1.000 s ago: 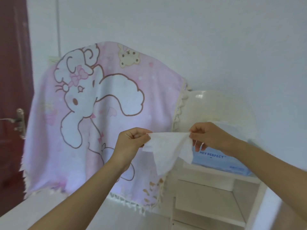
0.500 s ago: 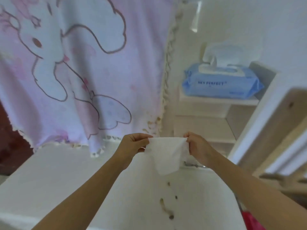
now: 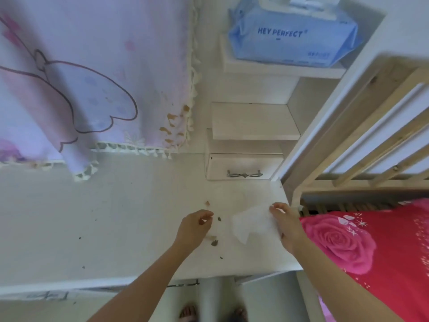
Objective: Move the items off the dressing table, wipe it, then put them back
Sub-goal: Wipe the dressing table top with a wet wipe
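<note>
A white wet wipe lies against the white dressing table top near its right end. My right hand pinches the wipe's right edge and holds it down on the surface. Just left of the wipe, my left hand hovers over the top with its fingers loosely curled and nothing in them. Brown and grey dirt spots sit between the two hands. A blue pack of wet wipes rests on the upper shelf at the back right.
A pink cartoon cloth hangs over the mirror at the back. A small drawer with a metal handle and shelves stand at the back right. A wooden bed frame and a red rose bedspread border the right side.
The view has tilted down from the mirror to the table top. Both hands lowered the stretched wipe onto the surface. My left hand let go of it; my right hand keeps hold.
</note>
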The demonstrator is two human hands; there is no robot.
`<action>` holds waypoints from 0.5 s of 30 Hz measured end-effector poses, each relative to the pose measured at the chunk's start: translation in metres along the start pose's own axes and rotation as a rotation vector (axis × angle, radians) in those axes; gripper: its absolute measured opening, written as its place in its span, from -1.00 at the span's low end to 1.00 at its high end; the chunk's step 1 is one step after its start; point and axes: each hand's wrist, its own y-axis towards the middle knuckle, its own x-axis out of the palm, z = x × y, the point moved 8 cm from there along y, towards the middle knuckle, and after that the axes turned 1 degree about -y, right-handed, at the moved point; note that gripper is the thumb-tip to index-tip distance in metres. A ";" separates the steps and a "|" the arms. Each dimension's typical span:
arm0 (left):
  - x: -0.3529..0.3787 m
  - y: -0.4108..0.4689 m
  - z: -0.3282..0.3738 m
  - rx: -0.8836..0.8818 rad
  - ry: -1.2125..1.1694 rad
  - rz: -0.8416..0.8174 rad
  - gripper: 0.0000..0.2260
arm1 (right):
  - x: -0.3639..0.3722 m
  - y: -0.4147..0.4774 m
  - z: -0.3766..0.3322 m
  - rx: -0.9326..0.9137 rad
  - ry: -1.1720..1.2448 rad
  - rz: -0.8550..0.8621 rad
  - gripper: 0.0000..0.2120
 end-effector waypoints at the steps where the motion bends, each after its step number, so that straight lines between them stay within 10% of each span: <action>1: -0.002 -0.004 -0.006 0.015 0.066 0.035 -0.79 | -0.010 0.002 -0.001 -0.022 -0.003 0.039 -0.85; 10: -0.048 -0.065 -0.049 0.029 0.561 0.353 -0.63 | -0.069 0.031 -0.024 -0.206 -0.216 0.274 -0.74; 15: -0.034 -0.087 -0.077 -0.229 0.662 0.259 -0.52 | -0.015 0.057 -0.038 -0.483 -0.693 0.081 -0.68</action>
